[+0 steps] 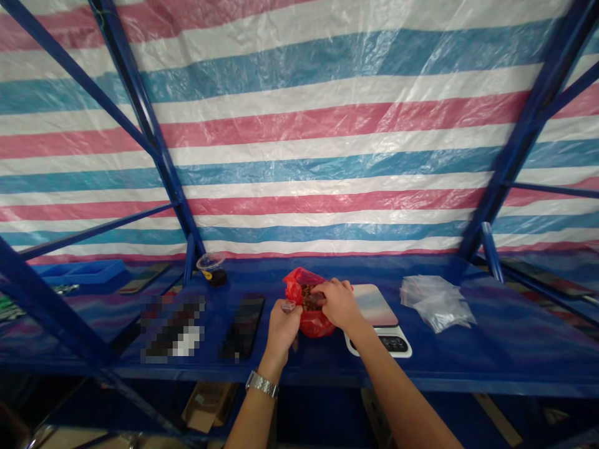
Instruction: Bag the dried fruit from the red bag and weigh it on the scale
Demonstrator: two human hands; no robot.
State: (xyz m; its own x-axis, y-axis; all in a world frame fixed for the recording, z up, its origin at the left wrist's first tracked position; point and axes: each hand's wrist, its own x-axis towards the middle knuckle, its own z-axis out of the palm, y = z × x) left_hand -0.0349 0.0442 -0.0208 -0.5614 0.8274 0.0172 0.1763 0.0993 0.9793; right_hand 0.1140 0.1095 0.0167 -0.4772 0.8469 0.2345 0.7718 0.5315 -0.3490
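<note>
A red plastic bag (pixel 316 325) stands with its mouth spread, holding many small brown pieces (pixel 309 298). At its left side, my left hand (pixel 282 327) is closed on a small clear plastic bag (pixel 288 306); part of it pokes out above the fingers. My right hand (pixel 339 304) reaches into the red bag from the right, fingers bent down among the brown pieces. Its fingertips are partly hidden, so what they grip cannot be made out. Just right of the red bag, partly behind my right hand and forearm, sits a white kitchen scale (pixel 374 305).
Several clear zip bags (pixel 437 302) lie on the blue shelf (pixel 505 349) at the right. To the left are a black phone (pixel 243 327) and a lidded plastic cup (pixel 213 269) with dark contents. Blue metal posts (pixel 156 146) rise at both sides before a striped sheet (pixel 327 156).
</note>
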